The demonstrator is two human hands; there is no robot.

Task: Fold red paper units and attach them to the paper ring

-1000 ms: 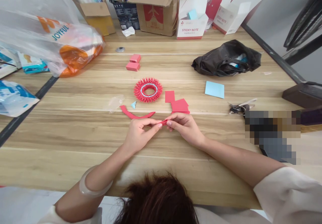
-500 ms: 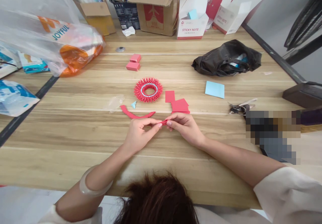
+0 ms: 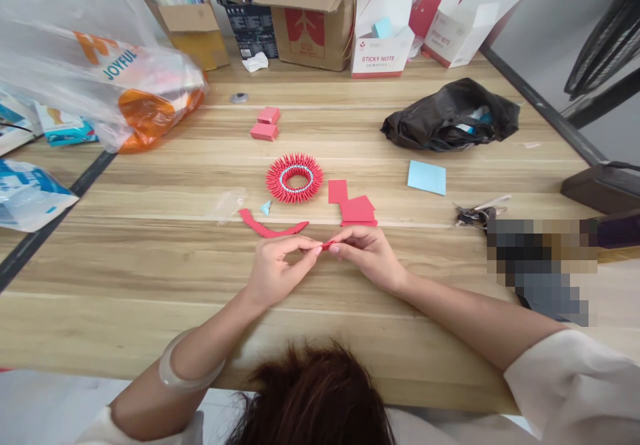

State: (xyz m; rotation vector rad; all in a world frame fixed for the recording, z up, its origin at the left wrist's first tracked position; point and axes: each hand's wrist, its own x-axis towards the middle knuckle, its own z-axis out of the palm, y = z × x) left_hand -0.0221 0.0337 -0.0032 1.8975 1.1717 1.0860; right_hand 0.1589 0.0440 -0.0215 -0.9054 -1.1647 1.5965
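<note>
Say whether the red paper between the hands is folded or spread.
Folded: the red paper is a narrow piece pinched by the left hand and right hand, far slimmer than the flat red sheets beyond.

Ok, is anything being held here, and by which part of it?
Yes, a small folded red paper piece, pinched at its left end by the left hand and at its right end by the right hand.

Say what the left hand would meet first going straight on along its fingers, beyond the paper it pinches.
Most likely the right hand: its fingertips grip the other end of the folded red paper, just ahead of the left hand, though exact depth is unclear.
</note>
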